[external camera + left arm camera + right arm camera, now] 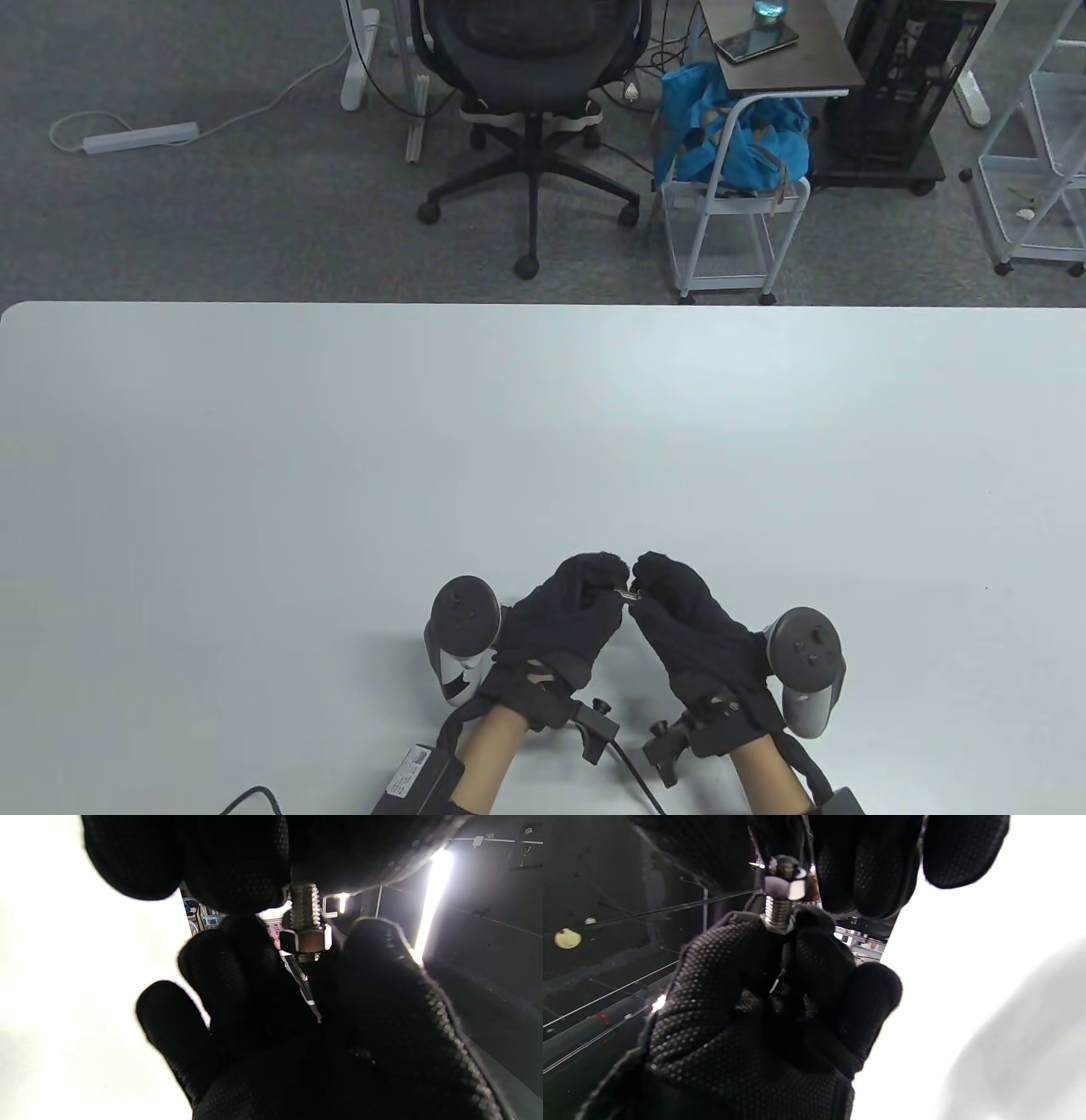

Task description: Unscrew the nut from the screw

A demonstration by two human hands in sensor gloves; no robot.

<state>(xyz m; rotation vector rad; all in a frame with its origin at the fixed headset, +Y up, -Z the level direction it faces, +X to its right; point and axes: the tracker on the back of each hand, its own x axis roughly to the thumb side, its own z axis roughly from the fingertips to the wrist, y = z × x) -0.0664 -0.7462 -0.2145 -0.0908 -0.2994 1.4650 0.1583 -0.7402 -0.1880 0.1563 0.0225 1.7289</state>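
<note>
A small steel screw [630, 597] with a hex nut on it is held between both gloved hands just above the table's near edge. My left hand [604, 587] grips the screw by its head end; the head is hidden in the fingers. In the left wrist view the bare thread [303, 906] runs down from my left hand [292, 870] to the nut [305, 941]. My right hand [646, 586] pinches the nut. In the right wrist view the nut [784, 888] sits near the screw's tip, with the thread [776, 914] going into the left hand's fingers [746, 984].
The white table [543, 441] stretches wide beyond the hands. Past its far edge stand an office chair [530, 102], a white cart with a blue bag [730, 144] and a wire rack [1039, 161]. A cable [246, 798] lies at the near left edge.
</note>
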